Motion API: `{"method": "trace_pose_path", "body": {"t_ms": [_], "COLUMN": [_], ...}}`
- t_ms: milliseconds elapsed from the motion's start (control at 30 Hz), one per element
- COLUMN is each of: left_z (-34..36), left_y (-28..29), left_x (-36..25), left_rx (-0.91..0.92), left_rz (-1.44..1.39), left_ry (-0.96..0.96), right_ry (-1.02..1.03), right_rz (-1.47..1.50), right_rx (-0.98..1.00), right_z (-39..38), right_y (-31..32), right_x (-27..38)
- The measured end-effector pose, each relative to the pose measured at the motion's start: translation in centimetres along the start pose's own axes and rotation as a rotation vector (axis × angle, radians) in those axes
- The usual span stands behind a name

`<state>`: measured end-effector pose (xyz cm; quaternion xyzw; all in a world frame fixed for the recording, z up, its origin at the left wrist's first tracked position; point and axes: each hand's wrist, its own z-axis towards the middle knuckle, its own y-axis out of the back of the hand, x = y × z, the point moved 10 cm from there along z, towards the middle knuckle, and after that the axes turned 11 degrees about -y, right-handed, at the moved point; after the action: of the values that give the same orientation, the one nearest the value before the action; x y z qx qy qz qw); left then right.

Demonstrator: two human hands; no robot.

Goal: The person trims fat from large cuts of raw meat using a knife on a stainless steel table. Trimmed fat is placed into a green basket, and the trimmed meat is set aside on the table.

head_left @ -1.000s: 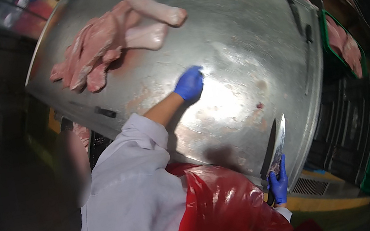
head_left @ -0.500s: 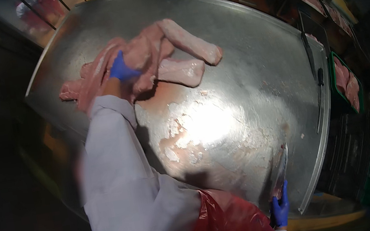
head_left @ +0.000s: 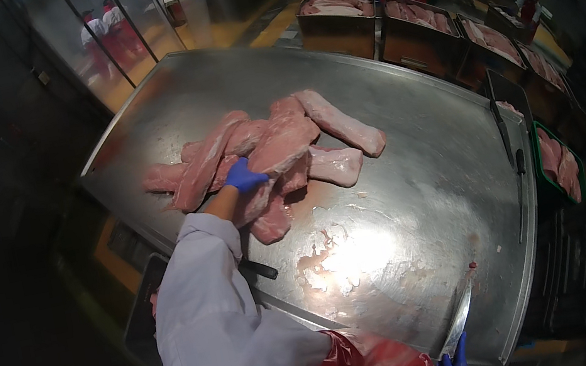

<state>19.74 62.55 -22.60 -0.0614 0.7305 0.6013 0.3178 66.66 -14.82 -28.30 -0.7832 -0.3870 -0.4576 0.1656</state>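
Observation:
My left hand, in a blue glove, grips a long pink piece of meat at the near side of a heap. Several more long cuts lie around it, among them a boneless strip to the left and a pale, fat-covered piece to the right. At the lower right, my right hand, also blue-gloved, is closed around a knife. Its blade points away from me over the metal table, and its handle is mostly hidden in the hand.
A black-handled knife lies by my left sleeve at the near edge. Along the right rim rests another black-handled tool. Metal bins of meat line the far side, and a green crate stands right. Several people are in the background.
My view has tipped up, showing more of the room. The meat under my left hand has shifted, and separate long pieces now show. The knife stays in my right hand.

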Motion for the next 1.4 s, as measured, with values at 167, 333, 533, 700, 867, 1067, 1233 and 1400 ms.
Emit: {"method": "trace_pose_path", "body": {"t_ms": [167, 333, 533, 700, 867, 1067, 1233, 1400], "left_z": [-2.4, -1.1, -3.9, -8.5, -12.3, -17.6, -29.9, -30.3], "left_y": [-1.8, -2.7, -9.0, -12.3, -9.2, -17.7, -33.3, -33.3], "left_x": [-0.1, 0.5, 1.6, -7.6, -28.6, -44.4, -38.8, -44.6], "left_rx": [-0.297, -0.053, 0.192, 0.211, 0.025, 0.279, 0.713, 0.391], "left_rz": [0.266, -0.341, -1.088, -1.805, -2.097, -2.337, -1.178, -0.166], "left_ry": [0.002, -0.154, 0.158, 0.135, -0.428, -0.307, -0.044, -0.937], "right_ry": [0.017, 0.087, 0.04, -0.001, -0.075, 0.072, 0.019, -0.014], "right_rz": [-0.116, -0.11, -0.106, -0.174, -0.227, -0.217, -0.073, 0.062], "right_rx": [-0.073, -0.129, -0.144, -0.16, -0.159, -0.228, -0.335, -0.351], "right_z": [-2.0, -3.9, -6.2, -6.0, -5.3, -2.1, -1.5, 1.8], "right_y": [-2.6, -0.6, -0.5, -0.7, 0.7, 7.9, 14.8, 17.8], "right_x": [5.7, 2.9, 2.2, 4.4, 6.4, 5.8, 1.4, -0.3]}}
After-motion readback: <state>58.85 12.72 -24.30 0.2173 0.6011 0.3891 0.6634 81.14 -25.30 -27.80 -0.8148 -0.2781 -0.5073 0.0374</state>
